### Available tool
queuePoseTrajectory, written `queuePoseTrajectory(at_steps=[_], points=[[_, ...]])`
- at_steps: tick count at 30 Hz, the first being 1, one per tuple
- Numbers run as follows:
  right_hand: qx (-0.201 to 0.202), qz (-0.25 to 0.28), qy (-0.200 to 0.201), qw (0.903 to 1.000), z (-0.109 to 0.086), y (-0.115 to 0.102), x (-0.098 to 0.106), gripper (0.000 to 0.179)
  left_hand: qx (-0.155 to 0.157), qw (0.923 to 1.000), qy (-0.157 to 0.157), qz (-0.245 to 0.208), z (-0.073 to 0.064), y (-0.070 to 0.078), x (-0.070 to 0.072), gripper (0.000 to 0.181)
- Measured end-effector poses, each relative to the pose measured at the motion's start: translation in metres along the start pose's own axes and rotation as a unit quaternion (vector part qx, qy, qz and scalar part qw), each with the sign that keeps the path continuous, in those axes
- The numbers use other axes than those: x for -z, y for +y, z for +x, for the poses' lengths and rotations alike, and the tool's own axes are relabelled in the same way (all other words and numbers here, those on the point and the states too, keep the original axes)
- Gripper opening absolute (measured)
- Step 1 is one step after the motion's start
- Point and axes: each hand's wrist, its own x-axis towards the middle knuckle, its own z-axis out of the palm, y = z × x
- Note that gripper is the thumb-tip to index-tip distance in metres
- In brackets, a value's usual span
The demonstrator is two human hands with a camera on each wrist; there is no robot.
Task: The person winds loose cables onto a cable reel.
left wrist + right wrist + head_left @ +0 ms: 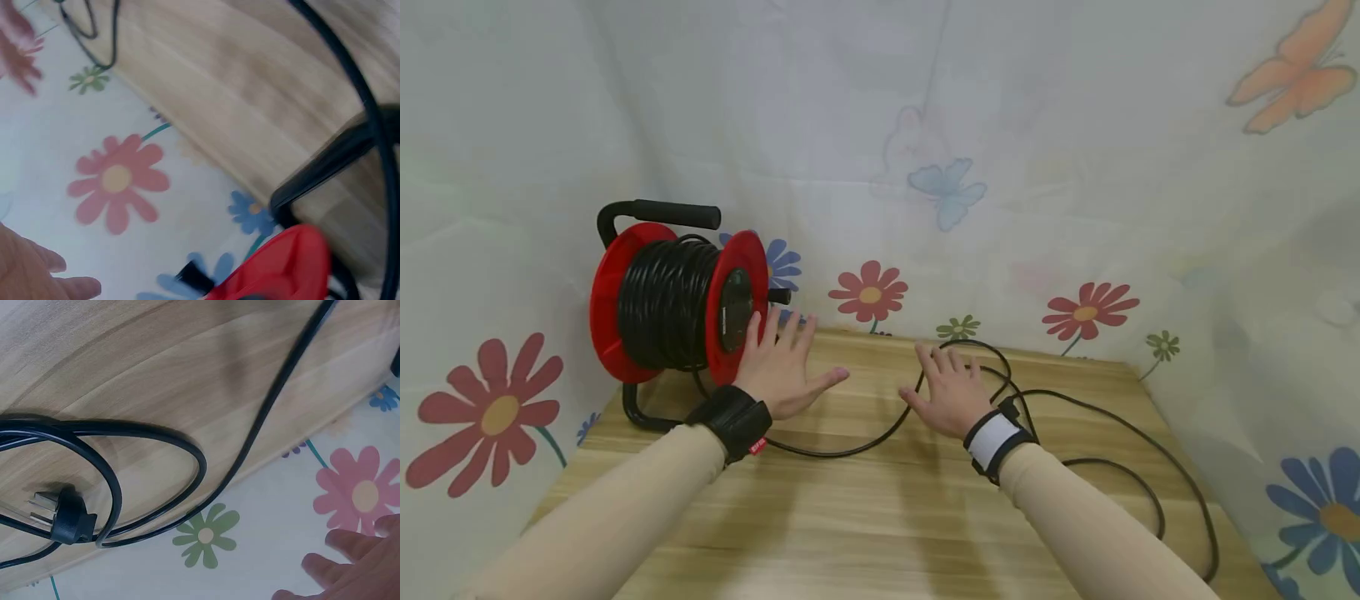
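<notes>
A cable reel (670, 308) with red flanges, a drum of wound black cable and a black tube frame stands at the left of the wooden table. My left hand (782, 367) is held out in front of its right flange, fingers spread and holding nothing. To the right, my right hand (951, 390) hovers over the loose black cable (850, 452), its fingers extended and nothing in them. In the right wrist view, a black plug (72, 515) with metal prongs lies among the cable loops; in the head view it is mostly hidden near my right wrist.
Loops of cable spread over the right side of the wooden table (850, 533). A white cloth (850, 108) printed with flowers and butterflies hangs behind and along both sides. The reel's crank knob (780, 296) sticks out to the right, and its carrying handle (677, 214) is on top.
</notes>
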Motion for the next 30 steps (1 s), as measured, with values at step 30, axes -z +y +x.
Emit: queuePoseTrajectory(at_steps=[30], points=[[0.115, -0.007, -0.057, 0.9917, 0.004, -0.006, -0.069, 0.073, 0.110, 0.9897, 0.025, -0.089, 0.053, -0.100, 0.148, 0.095]])
